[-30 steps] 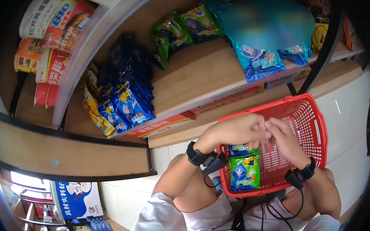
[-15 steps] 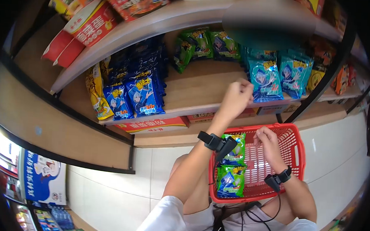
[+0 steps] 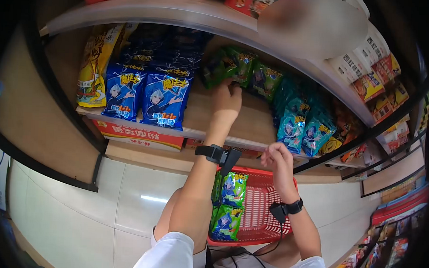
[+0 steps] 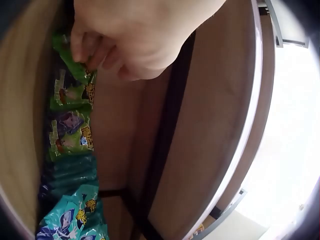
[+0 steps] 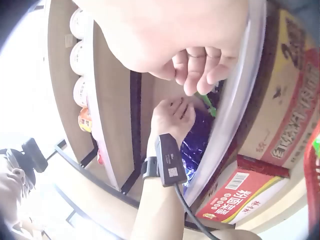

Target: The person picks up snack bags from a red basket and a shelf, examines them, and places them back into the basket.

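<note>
My left hand [image 3: 225, 100] reaches into the shelf with bent fingers right at the leftmost of several green snack bags [image 3: 222, 69]. In the left wrist view its fingers [image 4: 77, 47] overlap that bag's edge; I cannot tell whether they pinch it. My right hand [image 3: 281, 164] hovers over the far side of the red basket [image 3: 270, 180], fingers loosely curled and holding nothing. Inside the basket, along its left side, lie several green snack bags [image 3: 227, 223] of the same kind.
Blue snack bags [image 3: 165, 100] and a yellow bag [image 3: 93, 71] fill the shelf's left end. Teal bags [image 3: 291, 128] stand to the right. Above runs the upper shelf's edge [image 3: 181, 18] with instant noodle tubs [image 3: 351, 68]. Cartons [image 3: 138, 135] sit underneath, and a black post [image 3: 343, 139] frames the right.
My left hand has moved from over the basket, past the shelf's front edge, to the green bags at the back. The right hand has lifted toward the shelf. The head view has swung right.
</note>
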The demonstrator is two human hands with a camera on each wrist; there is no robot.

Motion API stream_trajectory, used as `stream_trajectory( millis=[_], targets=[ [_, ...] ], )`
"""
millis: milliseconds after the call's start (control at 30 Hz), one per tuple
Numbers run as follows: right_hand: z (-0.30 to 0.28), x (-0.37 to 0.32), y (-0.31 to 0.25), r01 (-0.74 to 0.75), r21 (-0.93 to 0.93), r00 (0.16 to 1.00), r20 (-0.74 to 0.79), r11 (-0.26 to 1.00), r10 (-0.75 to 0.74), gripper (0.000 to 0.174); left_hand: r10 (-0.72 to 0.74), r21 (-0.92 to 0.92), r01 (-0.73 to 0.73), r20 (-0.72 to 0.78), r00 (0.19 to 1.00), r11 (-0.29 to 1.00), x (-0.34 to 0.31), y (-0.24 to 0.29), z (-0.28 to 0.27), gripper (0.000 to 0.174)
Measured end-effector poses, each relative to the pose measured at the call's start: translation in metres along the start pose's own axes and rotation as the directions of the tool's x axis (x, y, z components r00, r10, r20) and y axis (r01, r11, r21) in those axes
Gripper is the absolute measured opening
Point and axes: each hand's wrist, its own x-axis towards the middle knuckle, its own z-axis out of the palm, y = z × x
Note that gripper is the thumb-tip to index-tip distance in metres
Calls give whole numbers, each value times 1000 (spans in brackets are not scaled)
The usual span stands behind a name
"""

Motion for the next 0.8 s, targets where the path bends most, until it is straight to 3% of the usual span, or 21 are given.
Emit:
stream_trajectory(
  millis=[167, 300, 400, 500, 600, 700, 767, 800],
  targets=[
    [44, 79, -28, 13, -77, 1000, 18, 997, -11, 16, -85, -136, 86, 12, 996, 987, 10, -5, -20, 44],
    [68, 152, -14, -46, -18, 999, -10, 999, 46, 21, -255, -281, 268, 83, 963, 921, 19, -12, -24, 55],
    [79, 195, 16, 114, -125, 991, -51, 986, -121, 22, -338, -471, 367, 147, 929, 802, 30, -48, -11, 60],
    [68, 251, 38, 17, -444, 999, 43, 896, 3, 25, -385, -597, 424, 201, 901, 680, 32, -58, -5, 64],
    [83, 270, 48, 5, -413, 995, -88, 911, -46, 23, -436, -642, 472, 230, 870, 605, 25, -30, -18, 67],
    [92, 273, 38, -108, -188, 994, -4, 976, 109, 22, -407, -685, 462, 257, 876, 563, 24, -37, -21, 66],
    [85, 288, 47, -48, -204, 995, 79, 978, 65, 26, -392, -691, 502, 329, 859, 520, 29, -62, -12, 67],
    [84, 289, 43, 43, -329, 990, 142, 943, 4, 28, -403, -672, 469, 268, 875, 573, 29, -59, -13, 69]
  ],
)
